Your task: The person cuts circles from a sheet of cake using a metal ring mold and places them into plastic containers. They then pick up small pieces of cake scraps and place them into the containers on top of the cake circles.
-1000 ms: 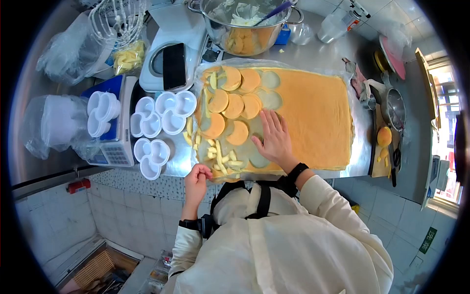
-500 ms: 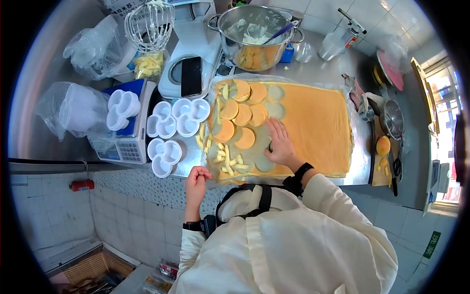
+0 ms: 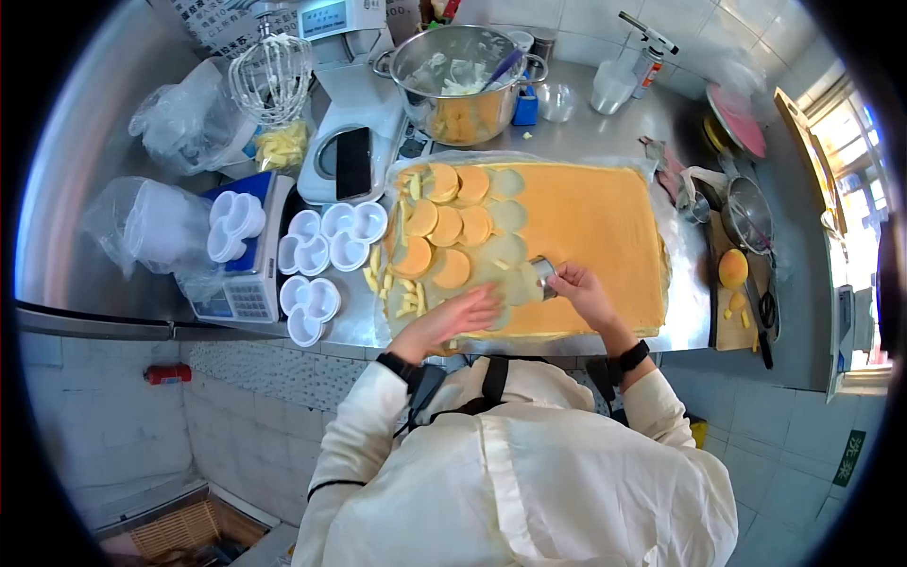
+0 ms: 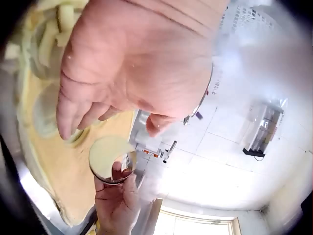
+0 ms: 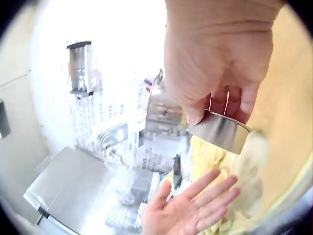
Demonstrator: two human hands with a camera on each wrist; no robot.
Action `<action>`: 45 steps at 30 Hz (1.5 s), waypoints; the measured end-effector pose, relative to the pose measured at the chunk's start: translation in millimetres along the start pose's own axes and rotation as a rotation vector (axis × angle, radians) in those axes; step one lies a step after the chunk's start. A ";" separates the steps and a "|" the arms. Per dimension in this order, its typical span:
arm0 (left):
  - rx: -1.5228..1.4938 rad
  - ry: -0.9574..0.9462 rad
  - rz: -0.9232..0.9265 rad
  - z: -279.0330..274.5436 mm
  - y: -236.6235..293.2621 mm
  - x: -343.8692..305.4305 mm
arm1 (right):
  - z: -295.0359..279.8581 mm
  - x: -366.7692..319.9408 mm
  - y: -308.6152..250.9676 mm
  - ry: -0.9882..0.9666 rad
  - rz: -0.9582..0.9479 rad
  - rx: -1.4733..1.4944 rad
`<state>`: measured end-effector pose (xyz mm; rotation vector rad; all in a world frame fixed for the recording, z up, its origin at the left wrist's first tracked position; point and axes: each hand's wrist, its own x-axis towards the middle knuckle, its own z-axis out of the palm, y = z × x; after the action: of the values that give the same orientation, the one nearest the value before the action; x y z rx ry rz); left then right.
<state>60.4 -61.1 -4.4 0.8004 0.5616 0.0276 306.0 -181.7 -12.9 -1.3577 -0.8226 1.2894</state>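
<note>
Since the earlier frame, the round steel cutter ring [image 3: 542, 271] is being lifted off the orange sponge sheet [image 3: 595, 217], pinched by its wall in the right hand [image 3: 581, 288]; the left hand [image 3: 463, 312] is being held flat-fingered at eight o'clock. The ring is being judged stiff and slick, its disc [image 4: 108, 154] soft; the counter edge [image 3: 350, 335] is lying at six o'clock, open sheet at two.

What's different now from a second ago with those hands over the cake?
The right hand, flat on the cake sheet before, has lifted and now pinches a ring cutter in its fingers. The left hand has moved from the counter edge onto the sheet, palm open beside the cutter. The cut rounds and white cups stayed put.
</note>
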 end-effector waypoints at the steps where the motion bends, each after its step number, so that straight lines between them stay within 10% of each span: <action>1: -0.131 -0.053 -0.056 3.6 0.3 7.1 | 12.6 0.3 -0.7 -0.025 -0.037 -0.023; 11: -0.141 0.155 0.180 3.3 -4.6 -15.4 | 68.6 18.3 -10.4 -0.283 -0.115 0.018; 13: 0.031 0.455 0.269 -5.0 -7.7 -16.1 | 57.0 12.3 -20.7 -0.284 -0.138 0.055; 15: 0.152 0.567 0.339 -16.5 -7.4 -13.1 | 34.5 -1.4 -44.7 -0.057 -0.383 -0.880; 18: 0.659 0.643 0.400 -37.7 2.2 -0.4 | -3.2 -4.7 -27.7 0.074 -0.727 -1.211; 21: 0.996 0.689 0.100 -16.8 29.2 0.5 | -20.2 -15.7 -25.0 0.107 -0.683 -1.202; 27: 1.419 0.932 0.456 -29.0 4.9 25.1 | -36.3 -32.5 -19.2 0.301 -0.682 -1.120; 32: 1.503 0.885 0.026 7.0 20.4 23.7 | -46.2 -33.2 -13.6 0.336 -0.687 -1.141; 45: 1.534 0.971 0.319 -15.1 -8.4 28.7 | -52.3 -28.1 -13.3 0.289 -0.704 -1.137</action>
<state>76.0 -50.2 -32.0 2.4210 1.3957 0.3196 353.7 -217.1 0.7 -1.7627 -1.7373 -0.0215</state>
